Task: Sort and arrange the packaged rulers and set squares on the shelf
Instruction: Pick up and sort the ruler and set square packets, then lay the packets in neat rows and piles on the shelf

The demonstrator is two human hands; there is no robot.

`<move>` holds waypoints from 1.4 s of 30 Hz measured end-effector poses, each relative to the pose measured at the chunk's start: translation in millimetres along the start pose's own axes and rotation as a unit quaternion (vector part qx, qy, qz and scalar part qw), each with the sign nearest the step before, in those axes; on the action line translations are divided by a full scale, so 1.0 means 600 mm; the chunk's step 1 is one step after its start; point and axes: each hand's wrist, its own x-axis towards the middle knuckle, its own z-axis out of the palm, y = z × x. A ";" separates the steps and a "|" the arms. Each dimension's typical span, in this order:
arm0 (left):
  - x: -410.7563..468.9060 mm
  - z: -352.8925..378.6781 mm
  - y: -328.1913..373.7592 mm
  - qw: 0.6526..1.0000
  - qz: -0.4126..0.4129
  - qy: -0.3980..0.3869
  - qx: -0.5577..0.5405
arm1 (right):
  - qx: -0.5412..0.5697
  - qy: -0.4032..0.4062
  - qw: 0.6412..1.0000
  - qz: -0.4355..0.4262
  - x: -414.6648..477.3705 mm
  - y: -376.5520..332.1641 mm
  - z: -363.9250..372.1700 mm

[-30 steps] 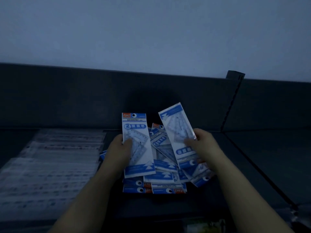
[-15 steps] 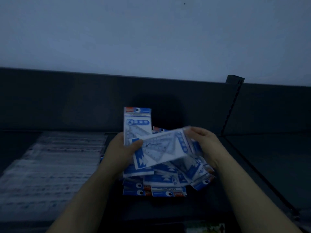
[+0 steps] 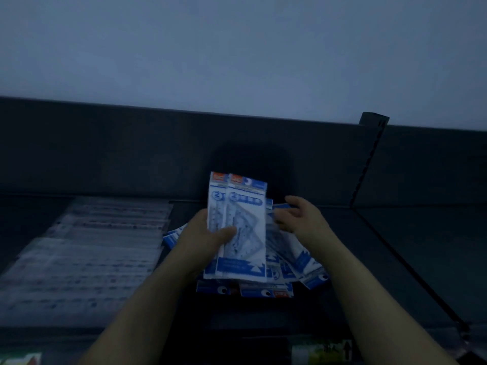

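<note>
Shelf (image 3: 408, 259): I'm seeing ruler packs (image 3: 87, 259) lying left, set-square pile (image 3: 297, 259) beside them.
Left hand (image 3: 203, 241): gripping two packs (image 3: 245, 225) above the pile.
Right hand (image 3: 303, 219): fingers relaxing, holding nothing.

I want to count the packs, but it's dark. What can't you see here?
Head view:
- The pile: the held packs and the left hand cover part of it, so no count.
- Pack print: too dim and blurred to read.
- The rulers on the left: blurred, markings unreadable.
- The right hand: whether it touches the pile is unclear.
- A green thing at the bottom: cut off by the edge.
</note>
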 end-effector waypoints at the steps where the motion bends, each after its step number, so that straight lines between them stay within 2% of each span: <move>1: 0.004 -0.005 -0.006 1.000 -0.007 0.029 -0.007 | -0.100 0.015 0.995 -0.006 0.001 0.007 -0.004; 3: 0.007 -0.018 -0.016 0.997 -0.009 0.077 -0.025 | -0.264 -0.011 0.965 -0.003 -0.002 0.019 -0.009; 4: 0.007 -0.023 -0.019 0.995 -0.010 0.091 -0.042 | -0.293 -0.032 0.955 0.005 -0.005 0.022 -0.008; 9: 0.014 -0.036 -0.031 0.991 -0.037 0.089 -0.091 | -0.314 -0.035 0.948 0.040 -0.007 0.005 -0.003; 14: 0.018 -0.038 -0.033 0.991 -0.061 0.066 -0.101 | -0.274 0.010 0.958 0.085 -0.012 0.003 -0.001; 18: 0.013 -0.032 -0.025 0.990 -0.074 0.024 -0.113 | -0.229 0.120 0.963 0.071 -0.008 0.010 -0.015; 24: 0.010 -0.026 -0.028 0.990 -0.079 0.002 -0.114 | -0.258 0.026 0.956 0.137 -0.034 0.006 0.006; 29: 0.014 -0.028 -0.030 0.991 -0.068 0.001 -0.116 | -0.177 0.072 0.977 0.091 -0.039 0.013 -0.002; 32: 0.017 -0.022 -0.026 0.989 -0.066 0.004 -0.129 | -0.066 0.158 0.982 0.075 -0.040 0.009 -0.012; 34: 0.014 -0.013 -0.017 0.988 -0.065 0.002 -0.140 | 0.065 0.132 0.986 0.083 -0.045 -0.007 -0.005; 36: 0.008 0.000 -0.007 0.985 -0.054 -0.029 -0.162 | 0.125 0.072 0.986 0.082 -0.048 -0.022 0.017; 39: 0.001 0.016 -0.002 0.994 -0.012 -0.040 -0.106 | 0.126 0.020 0.991 0.048 -0.043 -0.026 0.048; 41: 0.005 0.013 -0.007 0.998 -0.003 -0.010 -0.067 | 0.083 0.045 0.996 0.007 -0.040 -0.020 0.038; 42: 0.007 0.008 -0.011 0.997 -0.012 0.001 -0.072 | 0.017 0.071 0.997 -0.010 -0.039 -0.012 0.024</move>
